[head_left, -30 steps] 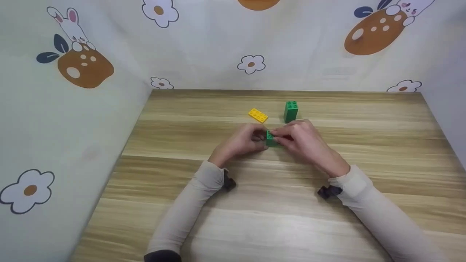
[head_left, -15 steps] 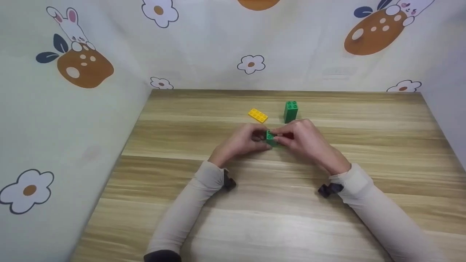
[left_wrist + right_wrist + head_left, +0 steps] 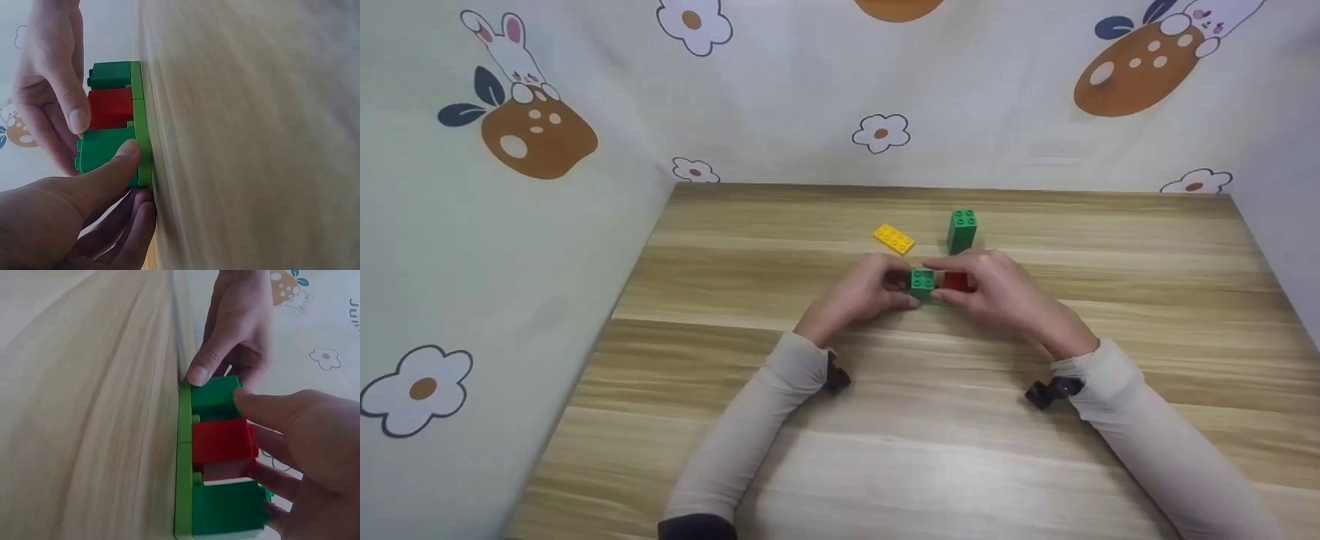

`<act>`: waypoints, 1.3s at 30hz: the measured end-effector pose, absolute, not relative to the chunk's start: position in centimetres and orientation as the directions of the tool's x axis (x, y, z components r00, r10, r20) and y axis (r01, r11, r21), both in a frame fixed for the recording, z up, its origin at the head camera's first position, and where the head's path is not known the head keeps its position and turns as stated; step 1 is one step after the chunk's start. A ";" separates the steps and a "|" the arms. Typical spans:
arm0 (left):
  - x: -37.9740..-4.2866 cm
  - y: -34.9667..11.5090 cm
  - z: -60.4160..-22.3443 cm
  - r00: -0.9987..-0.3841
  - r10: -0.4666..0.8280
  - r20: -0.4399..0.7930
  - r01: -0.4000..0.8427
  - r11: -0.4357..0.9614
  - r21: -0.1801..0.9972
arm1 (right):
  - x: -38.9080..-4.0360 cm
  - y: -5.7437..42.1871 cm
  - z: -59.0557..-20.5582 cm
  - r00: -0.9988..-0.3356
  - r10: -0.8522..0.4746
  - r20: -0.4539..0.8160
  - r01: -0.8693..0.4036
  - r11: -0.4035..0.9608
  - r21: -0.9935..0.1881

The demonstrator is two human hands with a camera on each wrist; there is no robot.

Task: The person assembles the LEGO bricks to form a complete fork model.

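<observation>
At the middle of the wooden table (image 3: 930,450) both hands hold a small brick row on a thin light-green plate (image 3: 139,112). The plate carries a green brick (image 3: 921,280), a red brick (image 3: 956,282) and a second green brick (image 3: 228,511). My left hand (image 3: 870,291) pinches the left end, thumb on the green brick (image 3: 98,151). My right hand (image 3: 997,289) curls round the right end by the red brick (image 3: 220,440); its fingers hide the far green brick from the head view.
A flat yellow brick (image 3: 893,238) lies just behind the hands. A tall green brick (image 3: 961,229) stands upright to its right. Patterned cloth walls (image 3: 472,247) close in the table on the left, back and right.
My right hand has slid slightly to the right, uncovering the studded top of the green brick and more of the red one. The left hand has stayed put.
</observation>
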State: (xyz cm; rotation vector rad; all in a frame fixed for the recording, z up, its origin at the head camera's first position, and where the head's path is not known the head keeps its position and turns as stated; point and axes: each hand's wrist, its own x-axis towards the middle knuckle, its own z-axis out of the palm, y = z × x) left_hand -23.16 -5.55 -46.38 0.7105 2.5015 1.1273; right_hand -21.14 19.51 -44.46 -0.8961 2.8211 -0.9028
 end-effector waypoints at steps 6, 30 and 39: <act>-23.3 -5.1 -46.4 -0.841 0.532 -0.097 0.292 0.598 0.747 | -21.5 21.5 -44.0 -0.844 -0.532 0.065 -0.482 0.700 -0.527; -23.2 -5.0 -46.3 -0.830 0.551 -0.094 0.291 0.570 0.768 | -20.9 26.5 -46.4 -0.872 -0.489 -0.004 -0.390 0.700 -0.599; -23.9 -5.8 -46.1 -0.790 0.606 -0.086 0.361 0.575 0.734 | -20.9 26.3 -46.3 -0.879 -0.476 -0.019 -0.367 0.702 -0.610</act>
